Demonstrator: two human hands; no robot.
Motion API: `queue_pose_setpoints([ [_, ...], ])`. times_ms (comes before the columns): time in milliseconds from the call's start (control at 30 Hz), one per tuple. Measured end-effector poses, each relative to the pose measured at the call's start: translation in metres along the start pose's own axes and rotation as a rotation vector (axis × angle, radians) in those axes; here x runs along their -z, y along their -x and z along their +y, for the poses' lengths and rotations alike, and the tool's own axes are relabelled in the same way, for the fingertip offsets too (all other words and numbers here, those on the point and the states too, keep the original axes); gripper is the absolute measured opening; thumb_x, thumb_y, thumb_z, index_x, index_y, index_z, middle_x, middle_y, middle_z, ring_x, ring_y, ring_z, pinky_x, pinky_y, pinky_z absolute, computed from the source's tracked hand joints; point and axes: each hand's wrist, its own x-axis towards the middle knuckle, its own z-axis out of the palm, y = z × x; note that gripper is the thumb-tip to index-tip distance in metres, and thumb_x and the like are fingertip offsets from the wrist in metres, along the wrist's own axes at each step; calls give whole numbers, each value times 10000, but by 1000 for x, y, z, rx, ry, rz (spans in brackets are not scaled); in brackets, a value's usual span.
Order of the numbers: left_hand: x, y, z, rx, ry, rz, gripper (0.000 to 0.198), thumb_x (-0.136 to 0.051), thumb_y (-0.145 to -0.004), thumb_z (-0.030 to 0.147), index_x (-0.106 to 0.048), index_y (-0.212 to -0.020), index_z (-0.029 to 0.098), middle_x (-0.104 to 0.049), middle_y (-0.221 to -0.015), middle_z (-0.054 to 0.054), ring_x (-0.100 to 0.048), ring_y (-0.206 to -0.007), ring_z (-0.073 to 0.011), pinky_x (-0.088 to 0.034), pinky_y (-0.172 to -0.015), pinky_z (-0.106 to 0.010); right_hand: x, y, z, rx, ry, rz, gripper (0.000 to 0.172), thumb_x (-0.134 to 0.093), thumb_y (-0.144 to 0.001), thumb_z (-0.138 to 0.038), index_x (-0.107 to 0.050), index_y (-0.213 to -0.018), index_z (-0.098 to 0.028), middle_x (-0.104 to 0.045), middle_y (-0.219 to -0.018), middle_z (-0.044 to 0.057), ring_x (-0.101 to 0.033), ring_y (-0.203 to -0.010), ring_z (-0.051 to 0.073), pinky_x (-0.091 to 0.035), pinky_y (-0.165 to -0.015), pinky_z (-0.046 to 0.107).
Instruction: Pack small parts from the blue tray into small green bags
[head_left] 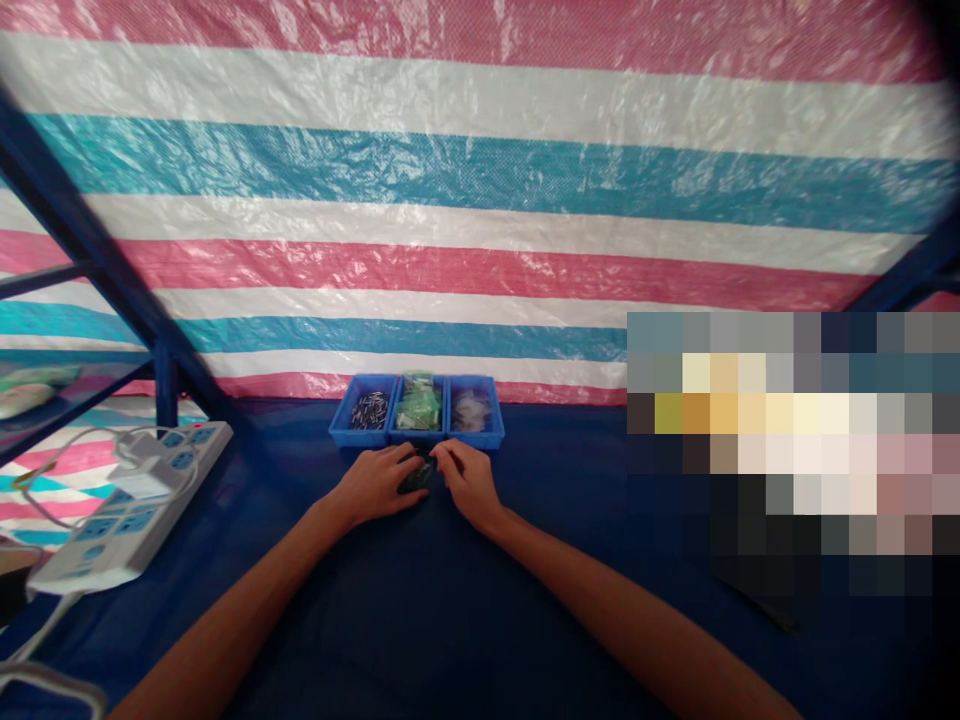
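Head view: my left hand (381, 482) spreads over a seemingly unfinished bag (415, 479); right hand (471, 486) bunched, hold unclear; twelve-o'clock bins (418, 436) stocked.

Can't really make out the small dark glossy thing (415, 478), since the bare left hand (381, 482) partly covers it, and whether the bare right hand (471, 485) pinches anything is too tiny to tell. The cloudy whitish bits (471, 412) in the rightmost blue plastic bin (477, 440) are mush, and blocky multicoloured pixelation (795, 450) hides whatever's off right.
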Motion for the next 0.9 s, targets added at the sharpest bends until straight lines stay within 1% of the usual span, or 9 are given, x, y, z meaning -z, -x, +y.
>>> queue_pose_setpoints([
  [67, 1, -1, 4, -2, -11, -8, 319, -550, -810, 381, -574, -1067, 194, -587, -1005, -69, -595, -872, -193, -459, -672, -262, 0, 0, 0, 3, 2, -6, 298, -393, -918, -310, -635, -811, -172, -615, -731, 32, -562, -658, 143, -416, -583, 229],
  [200, 3, -2, 7, 17, -34, -30, 272, -539, -794, 269, -580, -1054, 200, -588, -999, -65, -589, -852, -191, -457, -654, -265, 0, 0, 0, 11, -3, -9, 290, -396, -920, -304, -627, -804, -174, -617, -740, 30, -567, -666, 142, -416, -588, 224],
  [333, 4, -2, 8, 39, -54, -32, 326, -559, -772, 289, -573, -1084, 194, -589, -1021, -77, -580, -870, -209, -457, -656, -281, 0, -1, 0, 16, -4, -11, 291, -394, -923, -306, -626, -811, -170, -618, -746, 29, -568, -663, 138, -419, -594, 223],
  [467, 3, -3, 9, 66, -73, -34, 274, -530, -781, 239, -587, -1045, 194, -596, -984, -72, -574, -867, -211, -447, -640, -280, 0, 0, 0, 15, -1, -8, 286, -397, -922, -297, -623, -798, -172, -620, -750, 29, -566, -661, 136, -418, -593, 221],
  [700, 0, -4, 12, 99, -89, -15, 236, -531, -777, 207, -602, -1001, 186, -605, -939, -81, -570, -844, -209, -443, -641, -282, -1, 0, 1, 6, -8, -11, 286, -400, -920, -306, -625, -804, -176, -619, -744, 26, -564, -654, 137, -416, -584, 221],
  [800, -2, -3, 13, 96, -102, -3, 209, -519, -798, 206, -617, -980, 178, -624, -917, -86, -580, -831, -212, -447, -641, -289, -1, 0, 1, 0, -11, -10, 295, -395, -921, -316, -629, -811, -176, -616, -738, 28, -559, -645, 137, -415, -572, 222],
  [900, -1, -3, 13, 86, -99, 12, 173, -513, -816, 212, -634, -933, 170, -646, -879, -85, -599, -779, -193, -443, -625, -276, -2, 0, 1, -3, -11, -11, 297, -395, -922, -320, -633, -819, -176, -605, -711, 23, -555, -632, 136, -411, -560, 221],
])
